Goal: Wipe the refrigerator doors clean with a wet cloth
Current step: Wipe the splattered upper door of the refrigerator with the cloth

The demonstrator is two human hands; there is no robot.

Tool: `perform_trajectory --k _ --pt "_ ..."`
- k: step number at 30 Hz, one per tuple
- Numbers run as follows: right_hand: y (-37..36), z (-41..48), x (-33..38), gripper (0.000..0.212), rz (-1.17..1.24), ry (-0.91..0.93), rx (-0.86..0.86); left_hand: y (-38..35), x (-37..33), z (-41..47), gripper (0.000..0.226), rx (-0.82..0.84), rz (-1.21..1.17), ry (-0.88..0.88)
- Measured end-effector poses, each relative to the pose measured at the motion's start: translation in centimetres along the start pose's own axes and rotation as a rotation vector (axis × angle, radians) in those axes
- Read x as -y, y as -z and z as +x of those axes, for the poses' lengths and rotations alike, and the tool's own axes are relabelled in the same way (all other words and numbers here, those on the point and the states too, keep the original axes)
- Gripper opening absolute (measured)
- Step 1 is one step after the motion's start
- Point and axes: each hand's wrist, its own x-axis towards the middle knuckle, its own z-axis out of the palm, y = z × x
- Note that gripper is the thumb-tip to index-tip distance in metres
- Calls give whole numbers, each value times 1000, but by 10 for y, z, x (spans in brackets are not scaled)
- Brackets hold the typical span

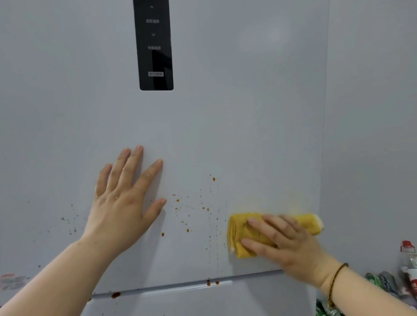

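Observation:
A pale grey refrigerator door (236,118) fills the view, spattered with small brown spots (202,208) across its lower middle. My left hand (124,203) lies flat on the door with fingers spread, holding nothing. My right hand (281,240) presses a folded yellow cloth (239,232) against the door near its lower right corner, to the right of the spots. Brown drips (116,295) sit on the seam above the lower door (194,315), which is also speckled.
A black control panel (154,42) runs down the upper middle of the door. A label (7,282) is stuck at the lower left. Plastic bottles (416,277) and cans (326,313) crowd the lower right, beside the grey wall (391,111).

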Motion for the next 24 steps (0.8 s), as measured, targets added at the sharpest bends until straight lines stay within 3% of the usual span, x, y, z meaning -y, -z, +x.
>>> perform_trajectory --k 2,5,6,8,11,15,17,20,22,24 --pt "2 26 -22 42 -13 -145 -55 1 1 -1 59 -20 -33 14" --pt "1 65 -26 50 18 -655 -139 4 6 -6 62 -65 -45 85" --pt "0 74 -19 53 7 -745 -151 6 9 -7 63 -79 -41 124" --pt "-5 71 4 51 -35 -711 -144 9 16 -11 63 -94 -31 199" --pt "-8 47 43 37 -33 -402 -105 14 29 -18 63 -94 -4 269" --pt "-2 49 29 41 -26 -137 -61 22 45 -25 60 -76 70 320" --pt "-2 72 0 39 -40 -182 -117 23 53 -28 62 -73 79 356" --pt "-2 110 -31 44 5 -470 -203 21 60 -32 71 -49 56 448" --pt "-4 127 -30 50 10 -608 -248 23 61 -34 77 -6 -1 525" --pt "-7 130 -14 49 -1 -624 -250 24 61 -36 73 38 -71 545"
